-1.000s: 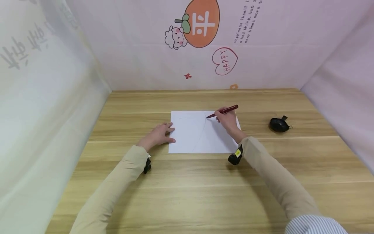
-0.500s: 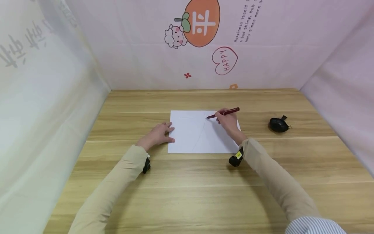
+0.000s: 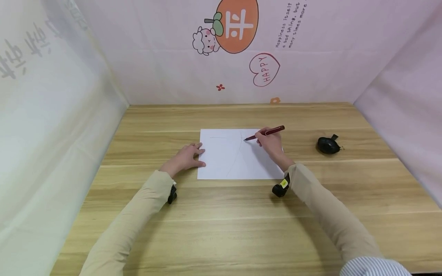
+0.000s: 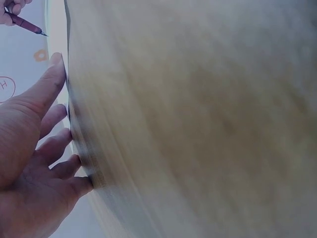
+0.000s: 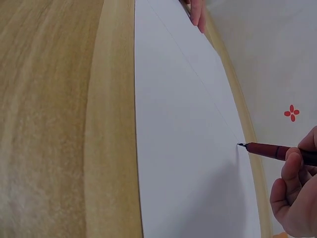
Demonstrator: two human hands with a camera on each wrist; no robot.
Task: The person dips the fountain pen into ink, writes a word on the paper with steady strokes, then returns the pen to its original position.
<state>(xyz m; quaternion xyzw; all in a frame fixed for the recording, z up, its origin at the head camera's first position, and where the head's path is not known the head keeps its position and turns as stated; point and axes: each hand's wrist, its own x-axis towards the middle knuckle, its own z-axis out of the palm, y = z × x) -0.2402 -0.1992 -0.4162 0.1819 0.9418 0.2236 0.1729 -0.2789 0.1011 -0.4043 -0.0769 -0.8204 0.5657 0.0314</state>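
Dark red, the fountain pen (image 3: 275, 130) sits pinched in the right hand (image 3: 272, 145); its nib (image 3: 245, 140) has shifted slightly right and nearward, just off the long curved line (image 3: 241, 144), apparently starting a fresh stroke. The white paper (image 3: 217, 159) lies near the far edge of the tabletop (image 3: 221, 230), the left hand (image 3: 185, 158) resting unmoved, fingers spread, at its left edge.

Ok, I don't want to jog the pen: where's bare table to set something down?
Bare table lies between the sleeves, nearer than the paper, and right of the black object. Crowded: the paper, left hand at its edge, right hand holding the pen.
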